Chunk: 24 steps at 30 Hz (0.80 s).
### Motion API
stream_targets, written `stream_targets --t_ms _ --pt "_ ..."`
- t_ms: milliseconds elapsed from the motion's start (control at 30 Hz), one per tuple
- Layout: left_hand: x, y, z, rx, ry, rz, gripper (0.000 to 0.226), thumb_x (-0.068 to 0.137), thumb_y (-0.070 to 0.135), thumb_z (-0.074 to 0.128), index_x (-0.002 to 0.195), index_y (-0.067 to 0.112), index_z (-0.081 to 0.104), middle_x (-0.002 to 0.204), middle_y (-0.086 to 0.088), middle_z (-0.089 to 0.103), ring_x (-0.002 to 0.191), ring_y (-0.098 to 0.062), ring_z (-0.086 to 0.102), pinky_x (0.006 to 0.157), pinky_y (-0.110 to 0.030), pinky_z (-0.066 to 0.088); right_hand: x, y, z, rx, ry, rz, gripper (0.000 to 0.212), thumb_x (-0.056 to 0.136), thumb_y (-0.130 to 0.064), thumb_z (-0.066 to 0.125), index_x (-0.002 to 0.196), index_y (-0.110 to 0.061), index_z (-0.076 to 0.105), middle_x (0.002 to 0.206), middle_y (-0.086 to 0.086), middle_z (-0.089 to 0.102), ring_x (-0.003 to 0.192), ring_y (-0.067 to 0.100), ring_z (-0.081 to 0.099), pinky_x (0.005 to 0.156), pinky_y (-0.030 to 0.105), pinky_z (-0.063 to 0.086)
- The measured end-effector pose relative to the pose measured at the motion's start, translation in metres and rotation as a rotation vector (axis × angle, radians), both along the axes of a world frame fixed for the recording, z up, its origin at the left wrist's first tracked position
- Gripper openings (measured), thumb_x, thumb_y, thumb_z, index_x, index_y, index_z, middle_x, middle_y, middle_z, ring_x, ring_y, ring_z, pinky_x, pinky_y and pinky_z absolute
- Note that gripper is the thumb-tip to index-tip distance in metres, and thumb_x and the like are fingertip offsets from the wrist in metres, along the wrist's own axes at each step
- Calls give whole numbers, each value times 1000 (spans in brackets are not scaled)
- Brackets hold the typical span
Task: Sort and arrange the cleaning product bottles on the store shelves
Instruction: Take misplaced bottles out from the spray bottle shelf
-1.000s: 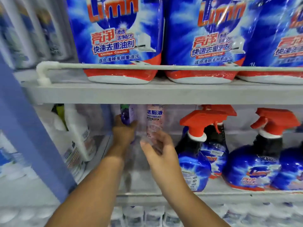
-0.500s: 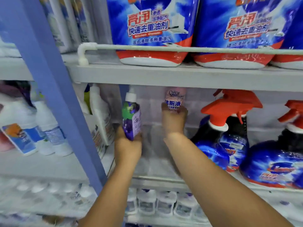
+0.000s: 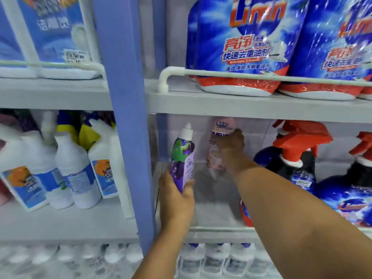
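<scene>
Left hand (image 3: pixel 177 200) wrapped around lower part of purple bottle (image 3: pixel 182 160), at left end of middle shelf (image 3: pixel 217 210), beside blue post (image 3: pixel 122 117). Long axis nearly upright, white cap up, tilted slightly right. Right hand (image 3: pixel 231 146) gripping pink bottle (image 3: pixel 218 143) further back, upright. Just to the right, red-trigger spray bottles (image 3: pixel 293 158) crowding the shelf. Above, blue refill pouches (image 3: pixel 241 47) behind white rail (image 3: pixel 261 76).

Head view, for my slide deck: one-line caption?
Left hand holds purple bottle; right hand grips pink bottle on shelf.
</scene>
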State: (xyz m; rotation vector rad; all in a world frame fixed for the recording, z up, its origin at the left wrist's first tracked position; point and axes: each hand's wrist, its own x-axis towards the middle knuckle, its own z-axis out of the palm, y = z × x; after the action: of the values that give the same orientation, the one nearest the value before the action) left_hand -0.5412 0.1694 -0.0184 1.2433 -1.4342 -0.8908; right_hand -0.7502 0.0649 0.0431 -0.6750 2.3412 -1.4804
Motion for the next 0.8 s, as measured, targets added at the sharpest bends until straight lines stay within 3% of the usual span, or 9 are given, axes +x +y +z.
stream_targets --t_ms 100,167,233,333,433,533,633,800 --pt "0 -2 -1 -2 7 -8 46 89 30 73 128 23 50 119 -1 58 110 -26 60 94 -47 52 10 7 -3 -17 35 12 61 80 -47 76 127 -13 59 128 12 61 116 31 62 92 31 50" --pt "1 -1 0 3 15 -4 47 89 33 73 128 25 48 121 -1 56 112 -27 60 93 -48 52 21 14 -9 -195 -47 44 40 79 -30 79 111 -10 67 108 13 73 96 30 71 67 24 51" --pt "2 0 0 12 13 -11 48 89 37 72 129 28 47 124 0 56 114 -28 59 94 -47 52 34 25 -13 -252 -22 52 33 79 -19 81 105 -7 65 93 9 72 84 28 70 58 23 46" --pt "3 -1 0 22 33 -30 50 86 43 71 128 29 49 122 2 58 113 -27 60 92 -48 52 58 48 -17 -262 23 116 38 73 -23 83 101 -12 60 91 7 71 82 30 68 66 32 54" --pt "4 -3 -3 34 71 -31 55 75 59 63 123 34 53 114 6 62 102 -27 65 84 -49 57 78 75 -16 -183 104 143 33 79 -23 80 97 -23 53 86 -3 64 75 22 60 68 29 45" --pt "8 -5 0 72 98 -34 39 77 46 71 112 36 58 102 11 69 86 -22 70 75 -45 60 87 99 -11 -226 80 152 29 80 -20 78 97 -23 55 79 -9 63 71 16 60 64 27 44" --pt "8 -6 6 97 96 -19 40 81 26 80 113 34 57 103 12 71 82 -12 68 73 -28 51 94 121 -7 -309 1 159 26 78 -17 80 96 -22 61 78 -8 69 69 11 64 57 19 49" --pt "9 10 18 61 74 -39 33 85 26 78 112 34 60 96 16 67 86 -17 65 65 -22 44 100 156 5 -439 -17 212 33 76 -14 84 96 -25 61 79 -10 72 67 -2 67 65 23 57"
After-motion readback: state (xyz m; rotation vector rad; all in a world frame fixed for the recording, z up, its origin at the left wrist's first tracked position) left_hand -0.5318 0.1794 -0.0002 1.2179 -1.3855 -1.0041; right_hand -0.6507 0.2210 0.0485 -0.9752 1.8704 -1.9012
